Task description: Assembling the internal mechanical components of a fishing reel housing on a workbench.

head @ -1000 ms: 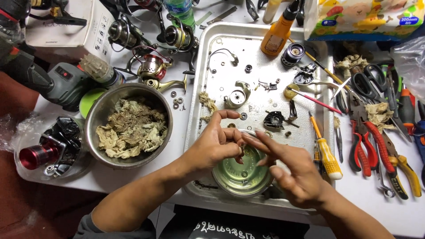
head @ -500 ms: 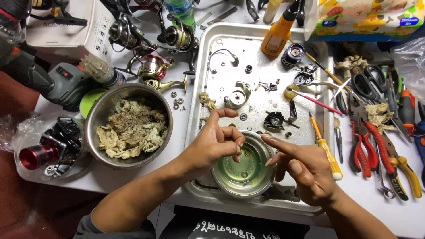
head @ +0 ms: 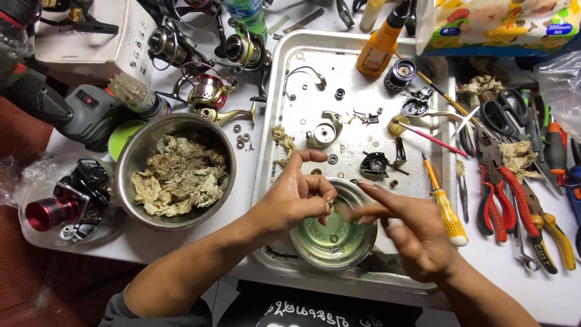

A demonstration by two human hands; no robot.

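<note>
The right hand [head: 417, 233] has drifted off the small bowl [head: 333, 233]; fingers spread; left hand [head: 296, 197] pinches something (too tiny to tell).

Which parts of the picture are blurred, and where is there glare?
Head view: the right hand has motion-blurred fingertips; the left hand is sharper; glare shines on the metal tray and the small bowl; the light is otherwise even.

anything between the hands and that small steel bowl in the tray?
Nothing visible. Both the left hand and right hand hover directly over the small steel bowl in the metal tray, with the loose reel parts lying beyond it.
</note>
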